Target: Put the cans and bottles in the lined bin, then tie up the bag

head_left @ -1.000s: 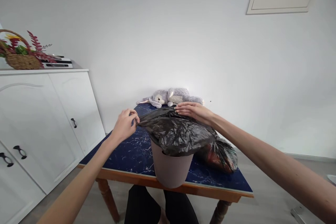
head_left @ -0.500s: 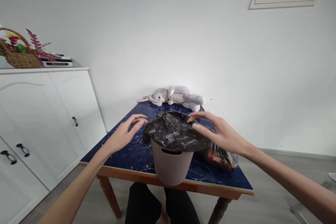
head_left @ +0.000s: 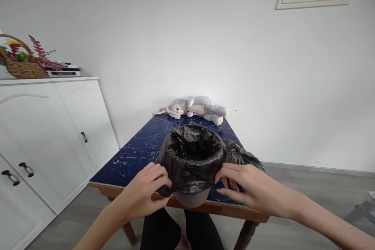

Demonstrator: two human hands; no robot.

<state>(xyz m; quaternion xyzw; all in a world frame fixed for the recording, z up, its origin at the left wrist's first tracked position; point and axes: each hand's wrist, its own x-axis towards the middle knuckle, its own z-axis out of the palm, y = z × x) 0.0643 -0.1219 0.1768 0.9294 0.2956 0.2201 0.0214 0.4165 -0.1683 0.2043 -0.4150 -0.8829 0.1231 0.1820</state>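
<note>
A black plastic bag (head_left: 191, 170) lines a greyish bin (head_left: 193, 199) at the front edge of the blue table. Its mouth is spread open over the rim, and its outer part hangs down over most of the bin's wall. At the bin's left side, my left hand (head_left: 150, 187) is closed with the bag's hanging edge between its fingers. My right hand (head_left: 238, 183) is on the bin's right side, fingers bent and apart, fingertips at the bag; whether it pinches the plastic is unclear. Behind my right hand lies a second, knotted black bag (head_left: 244, 156).
A grey plush rabbit (head_left: 196, 108) lies at the far end of the blue marbled table (head_left: 131, 152), against the wall. To the left stands a white cabinet (head_left: 58, 125) with a flower basket (head_left: 25, 68) on top. My legs are below the table's front edge.
Both hands have moved down along the bin's sides. The bag's edge has come down over the wall, hiding the handle slot, and its mouth is wider. My left hand has closed on the bag.
</note>
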